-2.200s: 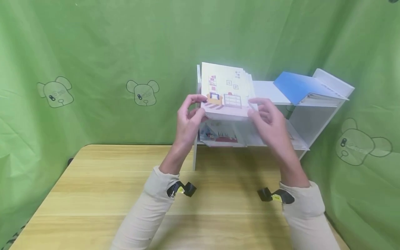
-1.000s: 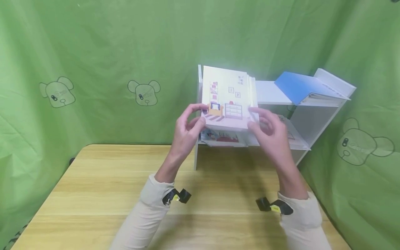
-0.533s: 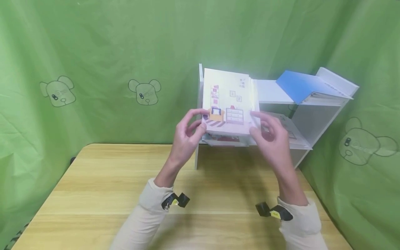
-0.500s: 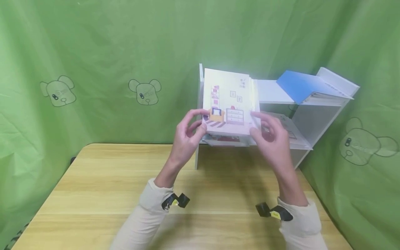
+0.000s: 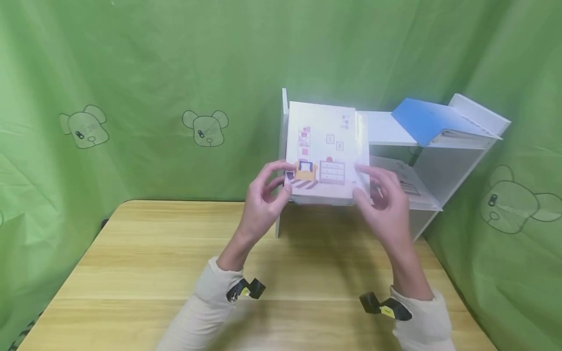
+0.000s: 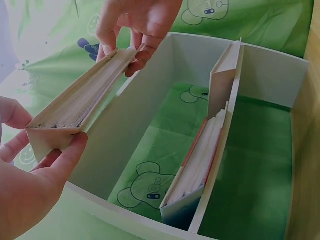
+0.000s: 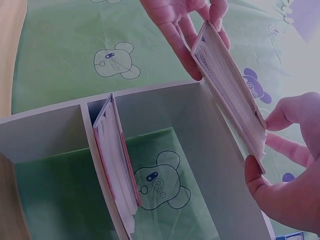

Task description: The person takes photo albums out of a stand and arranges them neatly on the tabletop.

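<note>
Fingers [image 5: 278,167] and thumb of the left hand [image 5: 261,202] pinch the lower left corner of a pale book [image 5: 322,146], parted by no more than its thickness. Across from it, the right hand [image 5: 388,204] has the lower right corner the same way, forefinger on one side and thumb on the other; its remaining fingers are partly hidden from me. The book is up at the left end of the white shelf [image 5: 382,127], tilted, and covers that part of the top board, so I cannot tell whether it touches. I make out an armchair and a chest of drawers on the cover, but the lettering in the corner is too small to read. A glossy strip along the right edge is hard to place.

On the right end of the top board lies a blue folder [image 5: 434,119], its spine text too faint to make out. Below, a second book [image 5: 404,178] lies in the lower compartment, half hidden behind the right hand. One more book [image 6: 187,170] there is plain from the left wrist; from above, the held one nearly covers it. Both sleeves [image 5: 202,302] run out of sight at the bottom, over the table [image 5: 145,258].
</note>
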`<state>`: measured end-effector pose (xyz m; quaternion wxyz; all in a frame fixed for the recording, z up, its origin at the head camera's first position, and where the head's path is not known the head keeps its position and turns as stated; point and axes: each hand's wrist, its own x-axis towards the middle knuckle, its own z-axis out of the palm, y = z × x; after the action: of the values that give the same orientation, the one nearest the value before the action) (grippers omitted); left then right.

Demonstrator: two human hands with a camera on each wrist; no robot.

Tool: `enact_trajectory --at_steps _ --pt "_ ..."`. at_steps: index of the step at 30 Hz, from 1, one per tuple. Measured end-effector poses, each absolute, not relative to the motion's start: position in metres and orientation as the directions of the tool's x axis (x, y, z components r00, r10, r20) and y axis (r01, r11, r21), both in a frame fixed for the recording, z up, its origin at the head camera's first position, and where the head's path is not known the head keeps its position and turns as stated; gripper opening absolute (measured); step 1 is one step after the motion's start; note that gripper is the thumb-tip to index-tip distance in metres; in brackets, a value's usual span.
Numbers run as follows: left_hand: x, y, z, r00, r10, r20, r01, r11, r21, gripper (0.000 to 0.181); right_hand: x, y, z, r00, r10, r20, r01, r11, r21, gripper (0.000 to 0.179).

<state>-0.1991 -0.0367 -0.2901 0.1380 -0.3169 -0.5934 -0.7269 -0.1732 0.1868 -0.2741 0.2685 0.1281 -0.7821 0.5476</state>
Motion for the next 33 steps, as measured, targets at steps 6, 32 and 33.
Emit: enact_trajectory --at_steps 6,32,33 --pt "-0.194 -0.035 -0.296 -0.773 0.162 0.614 0.568 -0.253 0.783 0.034 -0.167 0.186 -0.280 -0.813 0.093 0.574 -0.494 0.413 -0.765 0.041" --pt "-0.196 -0.036 -0.340 -0.712 0.199 0.673 0.589 -0.353 0.727 0.038 -0.151 0.192 -0.305 -0.766 0.011 0.642 -0.585 0.401 -0.705 0.045" --pt "-0.196 -0.036 -0.341 -0.713 0.202 0.672 0.587 -0.353 0.729 0.038 -0.151 0.192 -0.306 -0.764 0.006 0.645 -0.590 0.399 -0.702 0.045"
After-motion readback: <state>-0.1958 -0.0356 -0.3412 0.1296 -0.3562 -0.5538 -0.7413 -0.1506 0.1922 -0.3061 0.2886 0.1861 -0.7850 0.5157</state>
